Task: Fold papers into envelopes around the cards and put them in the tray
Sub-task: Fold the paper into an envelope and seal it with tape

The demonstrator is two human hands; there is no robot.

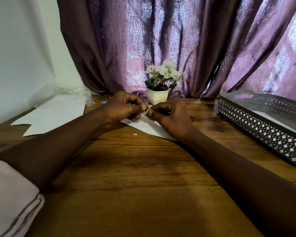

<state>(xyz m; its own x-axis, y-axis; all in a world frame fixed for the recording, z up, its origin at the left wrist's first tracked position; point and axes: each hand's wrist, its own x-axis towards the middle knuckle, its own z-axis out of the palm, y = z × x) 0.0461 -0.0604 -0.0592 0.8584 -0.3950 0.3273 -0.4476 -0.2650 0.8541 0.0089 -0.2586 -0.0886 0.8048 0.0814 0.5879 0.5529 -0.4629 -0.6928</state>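
A white paper (148, 127) lies on the wooden table (140, 168), partly under both of my hands. My left hand (125, 106) and my right hand (169, 117) meet above its far edge, fingers curled. Between their fingertips they pinch a small pale strip (146, 111); what it is I cannot tell. No card shows; the hands hide the middle of the paper. The grey perforated metal tray (263, 132) stands at the right edge of the table, with white paper lying inside it.
Several loose white sheets (53, 117) lie at the far left, with a crumpled clear plastic bag (58, 93) behind them. A white pot of white flowers (158, 96) stands just behind my hands. A purple curtain hangs at the back. A tiny paper scrap (135, 134) lies near the paper.
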